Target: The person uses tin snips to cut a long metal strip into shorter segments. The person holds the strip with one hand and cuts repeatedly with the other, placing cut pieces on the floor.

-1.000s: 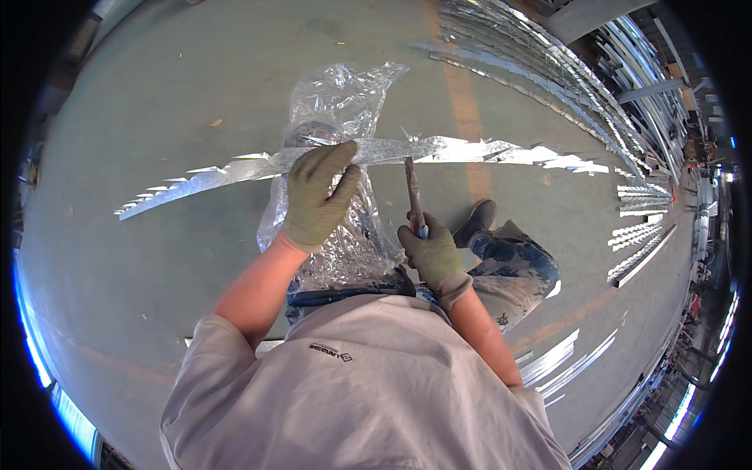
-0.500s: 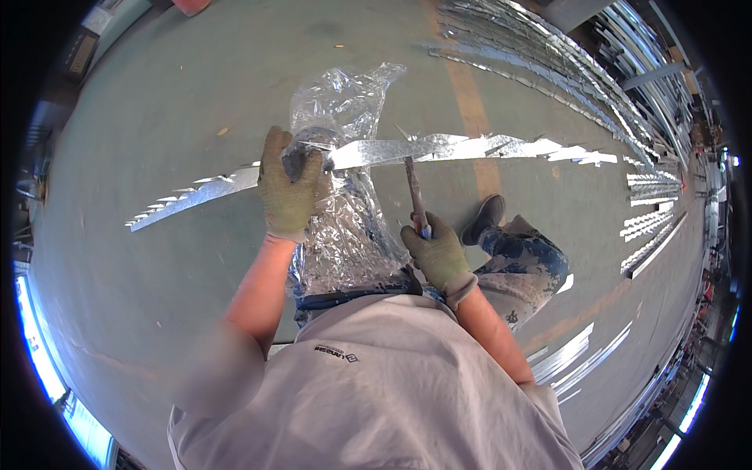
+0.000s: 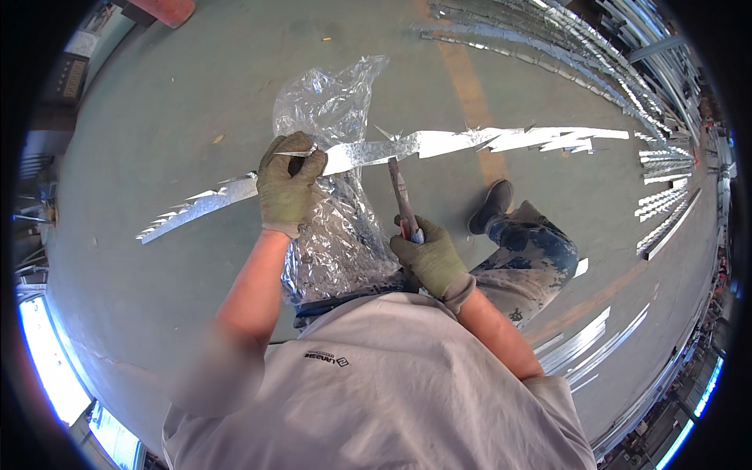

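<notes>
A long, shiny sheet-metal strip (image 3: 450, 143) with pointed tabs along it stretches crosswise in front of me. My left hand (image 3: 290, 184), in a green work glove, is closed around the strip left of its middle. Below the strip, my gloved right hand (image 3: 431, 254) grips what look like tin snips (image 3: 402, 200), with long dark jaws and red and blue on the handles. The jaw tips are at the strip's lower edge; I cannot tell whether they touch it. Clear plastic sheeting (image 3: 337, 243) covers one of my legs and extends beyond the strip.
Long metal strips (image 3: 540, 59) lie on the floor at the far right, with shorter toothed pieces (image 3: 662, 200) nearer. More flat strips (image 3: 580, 345) are at the lower right, beside my bent leg (image 3: 533, 262). A red object (image 3: 171, 9) stands at the far left.
My left hand's fingers have shifted and curled on the strip. The snips' tips have moved slightly left along its lower edge. The whole view has also shifted a little.
</notes>
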